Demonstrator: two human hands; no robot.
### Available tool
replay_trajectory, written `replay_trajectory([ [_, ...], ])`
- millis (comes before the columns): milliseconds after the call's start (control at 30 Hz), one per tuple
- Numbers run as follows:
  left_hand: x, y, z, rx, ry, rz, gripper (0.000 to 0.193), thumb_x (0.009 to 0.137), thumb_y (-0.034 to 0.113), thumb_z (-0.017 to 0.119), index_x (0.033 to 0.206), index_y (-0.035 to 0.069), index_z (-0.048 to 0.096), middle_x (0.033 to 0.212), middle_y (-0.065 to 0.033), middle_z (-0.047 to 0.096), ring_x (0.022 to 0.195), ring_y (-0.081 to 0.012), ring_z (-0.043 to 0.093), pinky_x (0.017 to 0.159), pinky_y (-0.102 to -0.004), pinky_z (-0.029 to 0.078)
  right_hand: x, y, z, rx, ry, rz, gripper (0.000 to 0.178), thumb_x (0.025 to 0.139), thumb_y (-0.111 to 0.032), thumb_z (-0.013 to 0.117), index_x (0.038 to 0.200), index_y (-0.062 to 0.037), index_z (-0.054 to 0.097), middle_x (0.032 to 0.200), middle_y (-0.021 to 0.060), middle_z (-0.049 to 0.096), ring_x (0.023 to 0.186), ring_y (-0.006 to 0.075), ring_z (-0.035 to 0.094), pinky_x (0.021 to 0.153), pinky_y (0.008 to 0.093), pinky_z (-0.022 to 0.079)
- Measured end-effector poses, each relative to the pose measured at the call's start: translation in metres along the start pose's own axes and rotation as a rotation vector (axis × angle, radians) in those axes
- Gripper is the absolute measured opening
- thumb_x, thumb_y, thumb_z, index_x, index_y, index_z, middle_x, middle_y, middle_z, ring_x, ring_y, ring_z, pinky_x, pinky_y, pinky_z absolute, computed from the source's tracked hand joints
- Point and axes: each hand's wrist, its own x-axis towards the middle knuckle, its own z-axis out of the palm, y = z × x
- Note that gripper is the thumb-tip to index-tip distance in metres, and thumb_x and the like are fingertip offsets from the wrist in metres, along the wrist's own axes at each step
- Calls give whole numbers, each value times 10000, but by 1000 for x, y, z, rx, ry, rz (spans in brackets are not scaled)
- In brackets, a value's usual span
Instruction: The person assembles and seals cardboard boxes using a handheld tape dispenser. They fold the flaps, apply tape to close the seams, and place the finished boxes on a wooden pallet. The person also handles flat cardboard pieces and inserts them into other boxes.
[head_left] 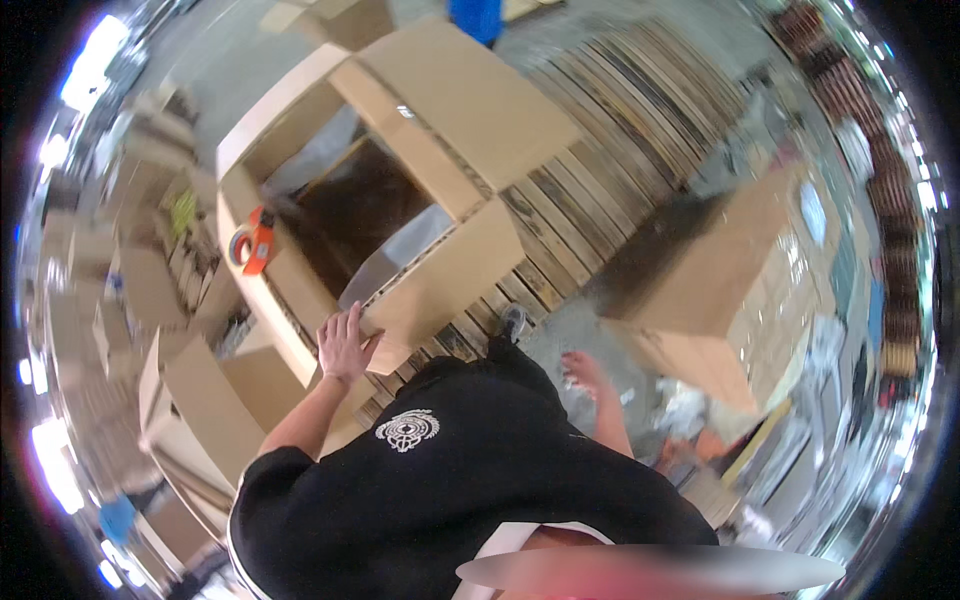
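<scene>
A big open cardboard carton (440, 195) stands in front of me with its flaps folded outward. Inside it I see a dark brown interior and sheets of clear plastic lining (410, 240). My left hand (345, 347) is at the carton's near corner, its fingers over the edge of a flap (440, 295) and the thumb on the other side. On the left flap lies an orange tape dispenser (259, 240) with a roll of tape. My right hand (586, 374) hangs at my right side, fingers loosely apart, touching nothing that I can see.
Wooden pallet slats (600, 130) lie under and beyond the carton. A closed, taped carton (720, 290) stands to the right, with plastic scraps and flat sheets near it. Another open carton (215, 400) is close on my left. Cardboard (150, 270) is piled farther left.
</scene>
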Motion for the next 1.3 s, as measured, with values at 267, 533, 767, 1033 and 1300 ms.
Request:
replay_trajectory([
  [267,-7,9,4,-25,12,-95,740,982,533,699,1593,171,491,1514,-77,598,1459,-330,495,1262,-508,338,-61,-424,-47,-426,-548,-874,412,1075,-173,644,1468,-49,651,1432,47,685,1310,173,623,1173,351,453],
  [533,5,0,42,-32,335,-70,701,872,532,810,1444,195,585,1381,-69,642,1435,-307,526,1217,-513,418,-67,-592,282,-698,-604,-961,666,1038,-586,665,1488,-100,592,1476,91,636,1141,209,676,913,435,532],
  [767,-4,-9,62,39,511,44,745,802,586,847,1397,215,593,1261,-37,659,1332,-282,565,1132,-502,444,-18,-567,497,-488,-258,-630,905,953,-786,599,1585,-146,498,1646,144,457,1450,429,493,1059,709,426],
  [1033,-4,6,55,-9,549,-111,536,912,442,781,1357,203,604,1316,-41,667,1402,-255,550,1138,-477,410,9,-583,522,-418,-524,-513,624,943,-681,661,1228,-128,717,1133,129,720,1037,351,696,839,565,570],
  [1300,15,7,59,52,508,-192,521,911,454,793,1350,228,625,1318,-23,674,1386,-232,558,1120,-468,419,68,-588,534,-499,-604,-627,660,1003,-408,754,1511,-25,579,1368,169,682,1275,354,633,1087,592,483],
])
